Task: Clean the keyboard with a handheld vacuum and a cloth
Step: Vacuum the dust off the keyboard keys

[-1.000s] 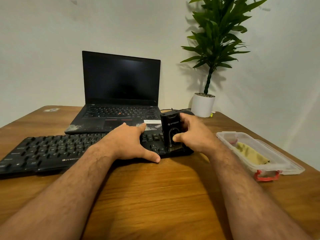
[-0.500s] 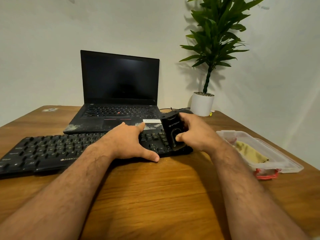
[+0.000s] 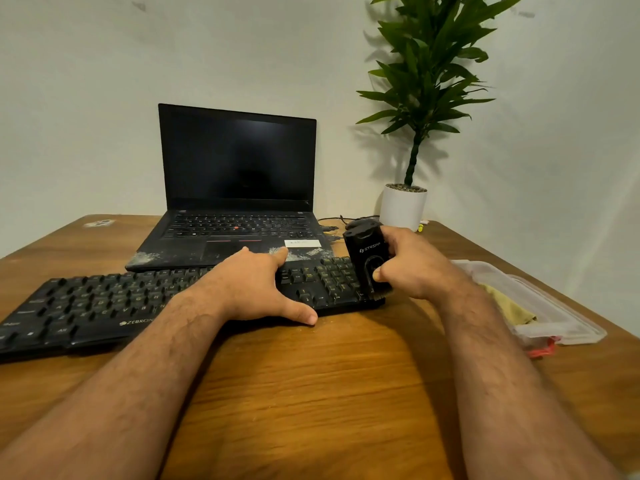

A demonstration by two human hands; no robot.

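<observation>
A long black keyboard lies across the wooden table in front of me. My right hand grips a small black handheld vacuum upright, its brush end touching the keyboard's right end. My left hand rests flat on the keys just left of the vacuum, thumb on the keyboard's front edge. A yellow-green cloth lies in a clear plastic box to the right.
An open black laptop with a dusty palm rest stands behind the keyboard. A potted plant sits at the back right, with a cable and a dark mouse beside it. The box has a red clasp.
The vacuum in my right hand has shifted slightly toward me along the keyboard's right end. My left hand has stayed on the keys.
</observation>
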